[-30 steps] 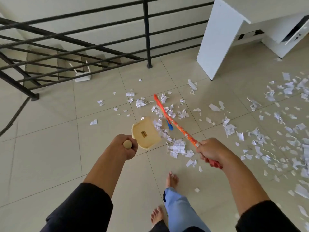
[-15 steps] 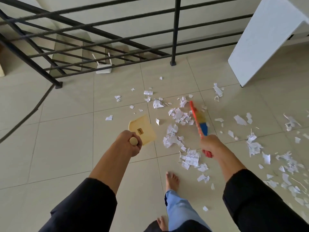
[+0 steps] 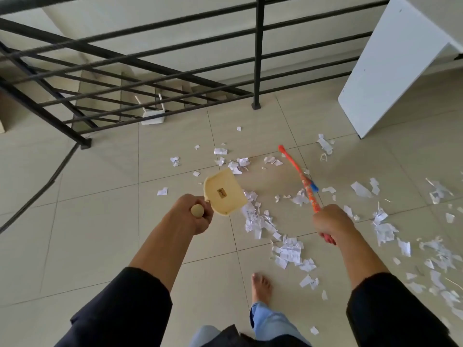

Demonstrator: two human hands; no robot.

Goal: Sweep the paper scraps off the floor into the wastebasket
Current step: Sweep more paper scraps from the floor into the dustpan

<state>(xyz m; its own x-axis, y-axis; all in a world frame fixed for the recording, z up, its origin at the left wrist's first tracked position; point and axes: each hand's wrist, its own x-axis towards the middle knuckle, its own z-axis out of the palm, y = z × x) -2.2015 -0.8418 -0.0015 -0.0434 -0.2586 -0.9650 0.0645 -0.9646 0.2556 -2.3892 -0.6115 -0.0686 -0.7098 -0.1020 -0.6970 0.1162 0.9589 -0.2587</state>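
My left hand (image 3: 191, 214) grips the dustpan (image 3: 224, 192) handle, pan raised off the floor. Scraps (image 3: 260, 222) lie just right of it and spread far right. My right hand (image 3: 330, 222) grips the broom (image 3: 299, 177). I'd lower the pan's lip flat, then sweep short strokes leftward. No wastebasket in view.

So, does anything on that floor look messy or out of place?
Yes. Torn paper scraps litter the tiled floor, thickest toward the right. The dustpan in the left hand holds none yet, and no wastebasket is in view.
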